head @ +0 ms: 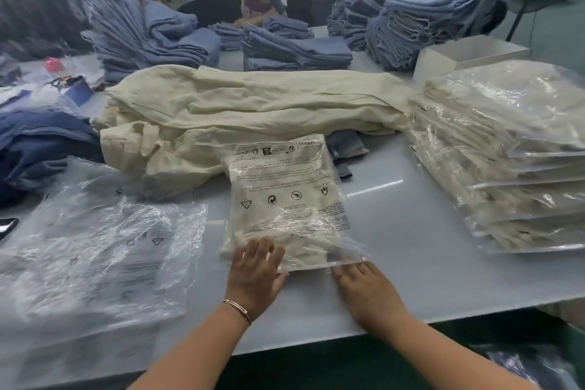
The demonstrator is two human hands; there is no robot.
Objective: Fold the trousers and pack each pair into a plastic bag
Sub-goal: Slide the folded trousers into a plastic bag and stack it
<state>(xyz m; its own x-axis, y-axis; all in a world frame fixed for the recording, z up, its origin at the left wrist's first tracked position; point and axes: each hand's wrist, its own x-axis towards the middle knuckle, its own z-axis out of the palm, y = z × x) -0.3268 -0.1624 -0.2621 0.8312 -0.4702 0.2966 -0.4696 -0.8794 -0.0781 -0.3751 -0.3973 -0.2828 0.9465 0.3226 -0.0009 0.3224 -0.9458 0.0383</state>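
My left hand [256, 272] and right hand [364, 285] lie flat with straight fingers, a little apart, on the near open edge of the plastic bag [285, 199]. The folded cream trousers [304, 250] are already inside it. I think I am closing the flap; next it goes to the packed stack [512, 168] at right. Beyond lie unfolded cream trousers [253, 98].
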